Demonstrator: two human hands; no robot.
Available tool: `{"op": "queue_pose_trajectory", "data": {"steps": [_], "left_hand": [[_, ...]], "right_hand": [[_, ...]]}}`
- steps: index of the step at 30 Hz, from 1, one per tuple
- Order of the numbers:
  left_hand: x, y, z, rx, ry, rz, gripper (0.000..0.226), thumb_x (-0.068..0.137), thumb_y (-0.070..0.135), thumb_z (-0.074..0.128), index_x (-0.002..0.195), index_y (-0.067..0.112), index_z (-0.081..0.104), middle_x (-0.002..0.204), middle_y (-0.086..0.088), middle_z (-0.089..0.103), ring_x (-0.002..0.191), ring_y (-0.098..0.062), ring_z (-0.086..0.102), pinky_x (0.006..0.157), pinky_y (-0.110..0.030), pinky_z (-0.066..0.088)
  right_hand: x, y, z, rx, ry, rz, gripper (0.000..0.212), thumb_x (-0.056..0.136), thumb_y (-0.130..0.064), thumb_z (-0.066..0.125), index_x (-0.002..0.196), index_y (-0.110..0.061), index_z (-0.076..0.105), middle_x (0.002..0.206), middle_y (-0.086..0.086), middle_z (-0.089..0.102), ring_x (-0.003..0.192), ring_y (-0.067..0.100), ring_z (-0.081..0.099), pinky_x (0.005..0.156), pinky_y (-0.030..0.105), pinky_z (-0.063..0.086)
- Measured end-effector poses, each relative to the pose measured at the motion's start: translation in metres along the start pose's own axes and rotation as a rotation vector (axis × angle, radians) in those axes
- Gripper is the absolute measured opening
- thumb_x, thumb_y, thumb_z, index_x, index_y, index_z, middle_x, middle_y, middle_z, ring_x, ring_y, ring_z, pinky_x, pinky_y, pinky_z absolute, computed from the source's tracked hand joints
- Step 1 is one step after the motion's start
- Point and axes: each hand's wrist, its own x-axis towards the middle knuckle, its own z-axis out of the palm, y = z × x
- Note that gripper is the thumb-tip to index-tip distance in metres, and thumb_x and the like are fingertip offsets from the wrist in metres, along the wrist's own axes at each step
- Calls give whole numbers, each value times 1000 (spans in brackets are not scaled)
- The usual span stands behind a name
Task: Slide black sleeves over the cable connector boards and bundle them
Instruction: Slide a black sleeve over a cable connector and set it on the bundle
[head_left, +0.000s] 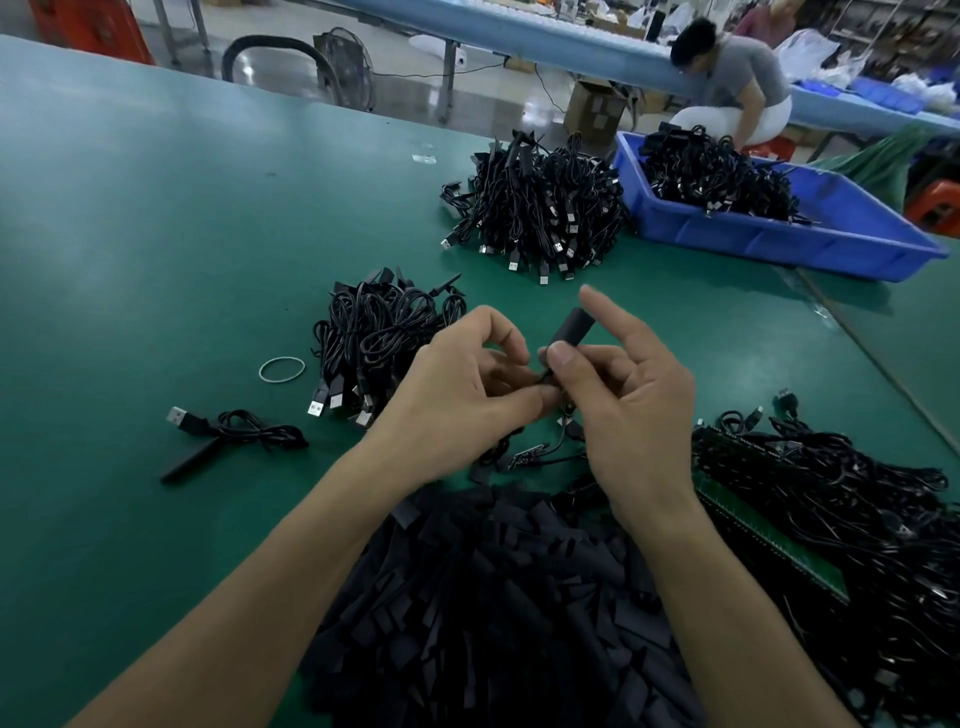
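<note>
Right hand (634, 405) pinches a sleeve (570, 335) above the surface (156, 234), forefinger raised. Left hand (467, 384) pinches a cable (546, 376) at the sleeve's lower end, above the sleeve pile (493, 597).

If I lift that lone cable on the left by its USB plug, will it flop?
Probably. The cable is thin and loosely looped, so the loops would likely sag or fall open. Its sleeved end looks straight and stiff, so it would likely dangle as one piece.
</note>
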Motion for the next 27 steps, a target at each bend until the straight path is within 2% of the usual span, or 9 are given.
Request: {"op": "queue_pose_trajectory", "data": {"steps": [6,10,12,14,17,20,23,25,27], "left_hand": [[0,-4,3,256,-50,23,23,84,30,81,105,31,72,90,14,74,83,2,71,82,-29,61],[0,0,3,283,-1,88,2,89,32,74,91,32,73,76,15,71,66,0,65,62,-13,52],[3,2,-4,300,81,106,4,90,33,71,88,30,70,72,8,69,57,2,58,56,-11,47],[5,3,-16,303,194,109,7,91,34,69,87,28,70,67,5,67,51,2,53,50,-12,45],[9,3,-38,333,407,110,12,92,37,69,80,36,67,68,10,70,53,-1,59,53,-17,49],[17,-2,-54,369,548,82,19,92,41,68,75,34,69,57,19,64,50,1,52,52,-15,42],[32,-13,-62,463,632,0,26,91,43,68,85,19,77,64,9,66,68,-13,64,66,-27,50],[40,-20,-63,474,641,-81,27,89,43,72,101,20,77,78,6,69,85,-20,70,82,-37,57],[43,-26,-63,477,654,-153,32,87,46,74,107,22,72,87,8,66,92,-21,68,88,-44,57]], "right_hand": [[6,-5,0,153,186,29,37,92,-9,69,115,-38,63,80,-2,77,69,10,69,69,20,55],[6,-4,-4,202,174,56,36,95,-11,65,119,-37,59,84,1,77,77,12,72,69,21,55],[7,-2,-10,107,116,59,42,98,-16,63,131,-40,51,87,-1,77,82,13,74,75,23,57],[9,3,-19,-148,-3,79,51,96,-22,65,142,-36,46,92,-7,77,88,6,72,84,25,58],[9,7,-30,-591,-452,126,53,89,-28,74,138,-32,55,114,-17,68,102,-10,62,101,27,51],[8,11,-30,-911,-782,130,50,90,-23,72,137,-31,56,136,-10,57,126,4,51,112,33,41],[7,16,-25,-1083,-782,30,34,92,-20,66,124,-32,64,127,-8,60,122,14,52,105,36,44],[7,17,-21,-1094,-735,-12,18,95,-24,64,111,-31,69,114,-9,65,111,15,58,95,35,49],[9,21,-19,-1048,-702,7,7,98,-26,61,101,-28,67,105,-9,65,102,15,59,89,36,51]]}}
